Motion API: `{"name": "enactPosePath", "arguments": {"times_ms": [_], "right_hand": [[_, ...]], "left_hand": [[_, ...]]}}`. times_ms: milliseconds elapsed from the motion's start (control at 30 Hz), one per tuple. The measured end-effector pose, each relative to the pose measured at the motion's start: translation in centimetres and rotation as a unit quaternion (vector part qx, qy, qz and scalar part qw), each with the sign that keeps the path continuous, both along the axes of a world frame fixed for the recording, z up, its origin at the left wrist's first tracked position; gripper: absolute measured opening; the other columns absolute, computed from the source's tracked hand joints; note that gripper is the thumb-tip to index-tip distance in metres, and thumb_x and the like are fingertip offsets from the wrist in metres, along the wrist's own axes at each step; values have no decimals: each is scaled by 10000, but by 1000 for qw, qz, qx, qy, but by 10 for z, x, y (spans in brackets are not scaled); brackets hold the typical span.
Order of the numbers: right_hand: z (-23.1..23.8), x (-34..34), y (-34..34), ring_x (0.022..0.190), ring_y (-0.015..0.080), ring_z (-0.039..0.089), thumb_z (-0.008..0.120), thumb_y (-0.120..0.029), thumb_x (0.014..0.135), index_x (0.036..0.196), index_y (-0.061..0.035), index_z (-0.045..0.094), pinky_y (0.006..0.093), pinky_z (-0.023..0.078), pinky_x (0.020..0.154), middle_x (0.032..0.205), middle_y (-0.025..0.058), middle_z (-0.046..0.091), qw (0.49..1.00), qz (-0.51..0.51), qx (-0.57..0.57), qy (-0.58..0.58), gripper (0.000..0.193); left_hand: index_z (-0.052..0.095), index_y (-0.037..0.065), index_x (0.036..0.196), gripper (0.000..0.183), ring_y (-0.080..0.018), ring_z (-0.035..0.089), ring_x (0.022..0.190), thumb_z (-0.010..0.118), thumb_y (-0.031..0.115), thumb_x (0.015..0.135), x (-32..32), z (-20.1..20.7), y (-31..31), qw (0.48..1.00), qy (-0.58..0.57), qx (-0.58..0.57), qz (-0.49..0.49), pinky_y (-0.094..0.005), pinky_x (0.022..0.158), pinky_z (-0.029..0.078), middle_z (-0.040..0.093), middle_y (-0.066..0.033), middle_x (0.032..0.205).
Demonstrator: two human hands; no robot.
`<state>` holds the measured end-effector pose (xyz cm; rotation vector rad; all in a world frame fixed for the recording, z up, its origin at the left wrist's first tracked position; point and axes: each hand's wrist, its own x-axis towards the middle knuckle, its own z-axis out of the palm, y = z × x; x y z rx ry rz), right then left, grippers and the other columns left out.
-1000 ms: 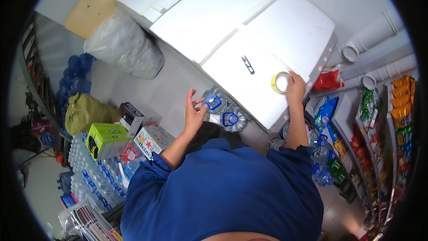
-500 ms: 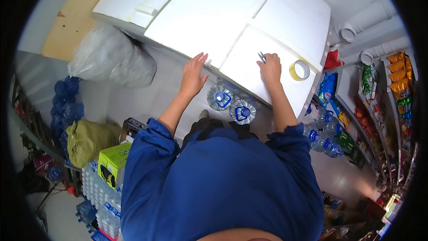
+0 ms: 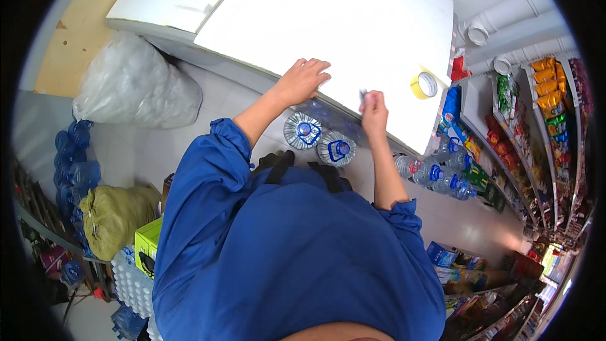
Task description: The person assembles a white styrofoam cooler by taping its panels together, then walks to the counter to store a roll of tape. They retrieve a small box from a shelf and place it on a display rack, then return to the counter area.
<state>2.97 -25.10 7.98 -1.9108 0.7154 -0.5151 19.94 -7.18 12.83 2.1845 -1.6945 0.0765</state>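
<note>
Hands on white chest freezer lid, left hand flat and spread, right hand pinching small dark object, yellow tape roll nearby.

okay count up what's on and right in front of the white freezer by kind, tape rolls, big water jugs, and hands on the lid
Tape roll: 1
Big water jugs, one and another: 2
Hands at the freezer lid, left hand and right hand: 2
Total: 5

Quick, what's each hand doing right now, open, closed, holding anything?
Left hand: open, fingers spread, resting on the edge of the white chest lid, holding nothing.
Right hand: closed around a small dark object; what it is cannot be told.
</note>
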Motion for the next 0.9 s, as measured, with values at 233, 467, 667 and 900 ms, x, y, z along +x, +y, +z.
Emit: {"name": "enactPosePath", "arguments": {"times_ms": [233,467,667,900], "right_hand": [[20,1,25,834,350,562,518,-196,918,995,-66,558,428,451,725,907,158,560,957,151,-247,17,156],[10,10,34,917,291,528,643,-166,810,1000,-49,616,404,406,784,938,107,539,943,159,-291,38,225],[2,18,48,922,253,515,682,-160,762,1011,-86,644,387,377,766,935,75,523,945,113,-304,28,262],[-4,23,55,925,228,493,702,-196,743,994,-129,679,380,343,779,927,47,515,944,82,-319,13,260]], "left_hand": [[604,90,1074,376,-225,511,1073,623,74,698,1,-11,-4,996,-62,-59,0,-381,912,402,547,-58,1183],[615,74,1046,353,-227,514,1064,620,68,693,2,-17,-6,995,-66,-76,-21,-359,896,414,557,-67,1164],[631,96,1014,315,-241,517,1052,630,72,700,6,-19,-4,994,-62,-80,-32,-359,897,416,561,-68,1161],[663,136,888,192,-262,510,1048,635,80,707,13,-9,-4,996,-41,-50,-63,-405,904,407,562,-67,1172]]}}
